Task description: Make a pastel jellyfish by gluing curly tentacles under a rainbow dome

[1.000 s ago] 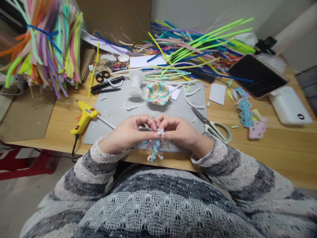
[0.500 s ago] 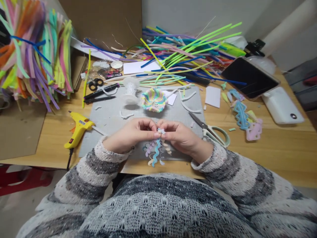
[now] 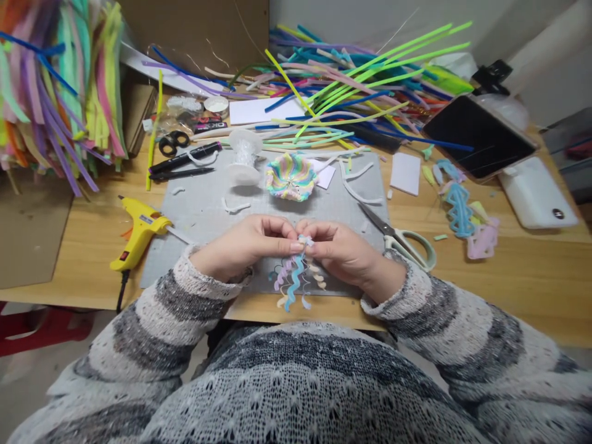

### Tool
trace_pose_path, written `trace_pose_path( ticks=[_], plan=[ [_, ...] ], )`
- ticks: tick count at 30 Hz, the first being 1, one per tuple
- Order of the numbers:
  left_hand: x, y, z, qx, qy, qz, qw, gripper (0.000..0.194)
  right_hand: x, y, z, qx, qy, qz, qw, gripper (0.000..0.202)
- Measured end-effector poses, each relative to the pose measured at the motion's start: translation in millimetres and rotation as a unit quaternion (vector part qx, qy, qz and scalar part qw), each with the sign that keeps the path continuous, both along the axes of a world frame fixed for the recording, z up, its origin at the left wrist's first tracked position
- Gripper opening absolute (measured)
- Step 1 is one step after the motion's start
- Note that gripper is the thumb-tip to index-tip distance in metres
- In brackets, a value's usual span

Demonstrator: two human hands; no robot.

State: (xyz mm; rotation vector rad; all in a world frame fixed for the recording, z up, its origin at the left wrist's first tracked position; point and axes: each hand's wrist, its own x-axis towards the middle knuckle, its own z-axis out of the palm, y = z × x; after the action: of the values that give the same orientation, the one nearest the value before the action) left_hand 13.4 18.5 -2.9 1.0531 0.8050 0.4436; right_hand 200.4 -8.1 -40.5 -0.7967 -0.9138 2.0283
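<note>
Fingers of our left hand & right hand are clamped on the top of the curly charm, thumbs pinching its pale knot; its blue, lilac & cream coils hang between us & the grey mat.

Biggest first: wood worktop, w/ the grey mat at ctr. Far L, we've a fat bundle of fuzzy stems, blue tie round it; can't tell if it's in a bag. Loose fuzzy stems are heaped at the back. Back R: dark-screened tablet, white power bank just beside.

Next, yellow glue gun on our L, its white stick reaching over the mat; open scissors by our R wrist. Clear-line spool is on the mat, wound w/ line. Just R of it, the ruffled striped cup, mouth up, w/ something silvery at its ctr., too small to ID.

Behind the pens, a clear packet has whitish bits; beside it the round tub looks full of white stuff, type unclear.
</note>
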Motion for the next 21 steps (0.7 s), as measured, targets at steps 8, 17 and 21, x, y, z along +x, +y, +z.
trace_pose_path(
  ticks=[8,17,21],
  plan=[
    [-1.2,1.6,-3.5,-0.008,-0.017,-0.005,1.0,0.011,-2.0,-0.2,0.2,0.007,0.002,-0.006,1.0,0.017],
    [-2.8,2.5,-0.4,-0.015,-0.013,0.005,1.0,0.016,-1.6,-0.8,5.8,-0.012,0.015,-0.006,1.0,0.017],
    [-3.0,2.7,0.8,-0.002,-0.019,0.002,1.0,0.019,-0.8,-0.1,5.8,-0.005,0.014,-0.002,1.0,0.018]
  ],
)
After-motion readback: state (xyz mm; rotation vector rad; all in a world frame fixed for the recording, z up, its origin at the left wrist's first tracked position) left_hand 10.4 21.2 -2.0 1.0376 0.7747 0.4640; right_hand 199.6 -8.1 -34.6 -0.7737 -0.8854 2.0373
